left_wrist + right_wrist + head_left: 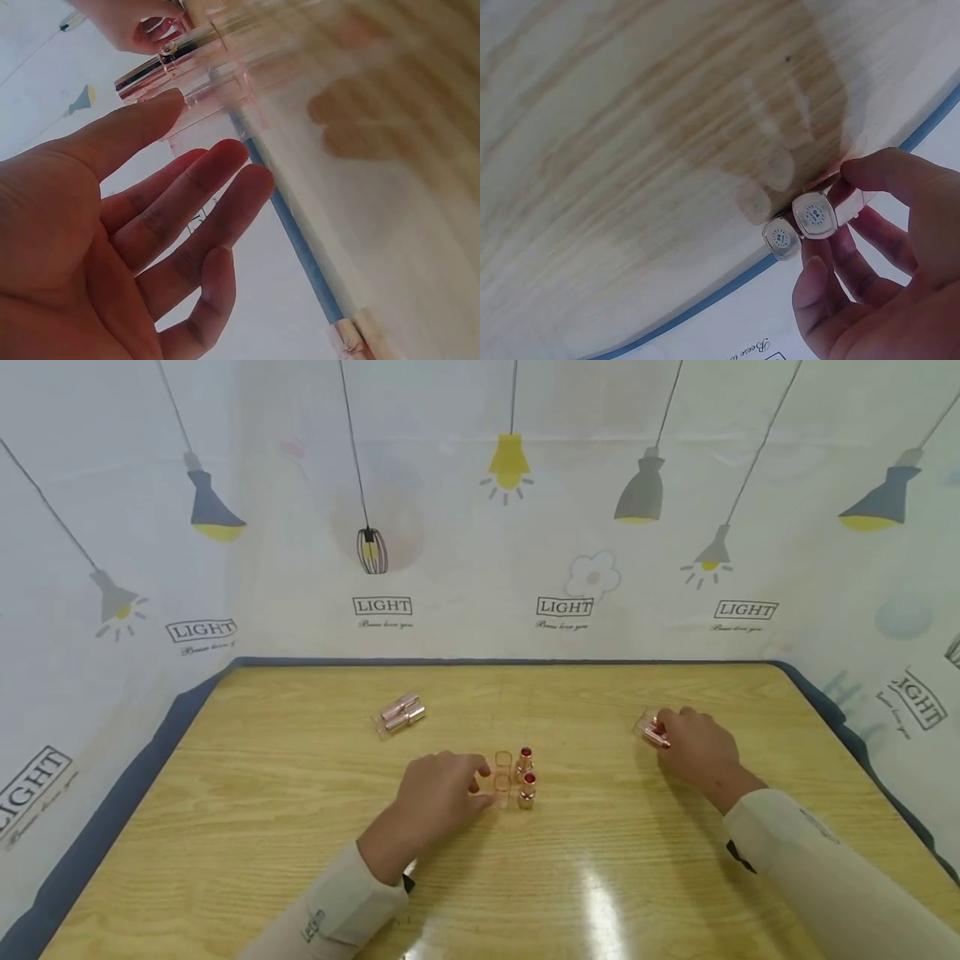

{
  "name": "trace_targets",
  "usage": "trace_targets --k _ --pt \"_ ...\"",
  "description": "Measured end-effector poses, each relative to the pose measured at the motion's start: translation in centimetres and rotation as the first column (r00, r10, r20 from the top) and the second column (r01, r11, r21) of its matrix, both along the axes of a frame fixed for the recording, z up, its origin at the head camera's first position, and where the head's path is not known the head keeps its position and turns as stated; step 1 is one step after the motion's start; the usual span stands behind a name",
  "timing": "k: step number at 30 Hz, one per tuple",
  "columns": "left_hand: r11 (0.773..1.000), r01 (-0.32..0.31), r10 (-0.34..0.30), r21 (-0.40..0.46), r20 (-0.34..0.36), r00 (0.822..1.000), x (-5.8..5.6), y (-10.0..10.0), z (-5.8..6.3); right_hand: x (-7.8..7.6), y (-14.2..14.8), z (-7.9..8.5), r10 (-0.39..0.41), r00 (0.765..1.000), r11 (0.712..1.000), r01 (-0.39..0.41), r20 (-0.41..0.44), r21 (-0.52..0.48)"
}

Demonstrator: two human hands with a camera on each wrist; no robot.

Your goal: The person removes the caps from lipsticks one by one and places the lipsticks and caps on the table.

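My left hand (442, 793) has its fingers spread and loosely bent beside two clear caps with rose-gold edges (502, 783). In the left wrist view the thumb tip overlaps a clear cap (217, 82), and no fingers curl round it. Just right of the caps, two uncapped lipsticks (527, 792) stand upright, their dark red tips showing. Over on the right side, my right hand (697, 743) pinches a lipstick between thumb and fingers. The right wrist view shows the round-cornered base of that lipstick (815, 215), with a second lipstick (781, 238) lying right alongside it.
Two more rose-gold lipsticks with clear caps (401, 714) lie side by side at the back left of the wooden table (247, 793). Behind the table hangs a pale curtain (465, 627) printed with lamps. A dark blue edge (510, 662) runs along the table's back.
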State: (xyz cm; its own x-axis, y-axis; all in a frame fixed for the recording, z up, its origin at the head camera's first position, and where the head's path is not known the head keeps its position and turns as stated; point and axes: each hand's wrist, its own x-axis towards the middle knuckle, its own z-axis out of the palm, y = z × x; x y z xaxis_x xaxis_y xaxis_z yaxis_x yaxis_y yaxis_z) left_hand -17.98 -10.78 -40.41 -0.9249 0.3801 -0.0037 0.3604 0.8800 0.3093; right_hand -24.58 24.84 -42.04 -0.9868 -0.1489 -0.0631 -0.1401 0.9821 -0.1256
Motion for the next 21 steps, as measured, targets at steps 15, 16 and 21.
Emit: trace_targets --k 15,16,21 --pt "0.999 -0.007 0.014 0.033 -0.203 0.979 0.7 -0.2 2.3 5.2 -4.6 3.3 0.104 0.972 0.966 -0.149 -0.209 -0.211" --pt "0.999 0.003 0.007 0.044 -0.216 0.976 0.9 -0.1 2.5 5.7 -5.1 3.5 0.118 0.966 0.963 -0.168 -0.229 -0.211" --pt "0.995 0.041 -0.015 0.087 -0.277 0.961 1.3 0.4 2.9 7.4 -8.1 3.9 0.207 0.921 0.932 -0.288 -0.331 -0.218"
